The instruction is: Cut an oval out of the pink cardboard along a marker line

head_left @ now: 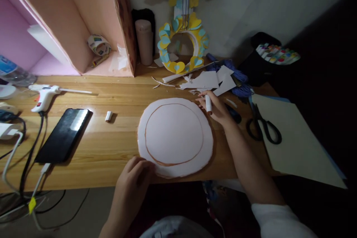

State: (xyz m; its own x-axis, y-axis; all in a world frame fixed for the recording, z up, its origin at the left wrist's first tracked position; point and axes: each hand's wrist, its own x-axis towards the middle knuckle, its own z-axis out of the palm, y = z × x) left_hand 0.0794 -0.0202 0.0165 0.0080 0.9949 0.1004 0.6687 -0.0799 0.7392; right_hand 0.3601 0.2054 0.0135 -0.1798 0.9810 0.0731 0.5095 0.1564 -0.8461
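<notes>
A white round disc (pixel 174 134), cut from card or foam board, lies flat near the front edge of the wooden desk. A brown ring is drawn inside its rim. At the disc's lower left edge, the curled fingers of my left hand (pixel 135 174) pinch the rim. My right hand (pixel 216 108) holds a white marker (pixel 208 105) by the disc's upper right edge, its brown end pointing towards me. The marker's white cap (pixel 108 116) lies apart on the desk to the left.
Left are a phone (pixel 64 135) with a cable and a glue gun (pixel 46 95). Paper scraps (pixel 205 80) and a decorated ring (pixel 198 44) lie behind. Black scissors (pixel 263 124) rest on paper sheets (pixel 295 137) at right, below a pen holder (pixel 256 59). A pink box (pixel 103 11) stands back left.
</notes>
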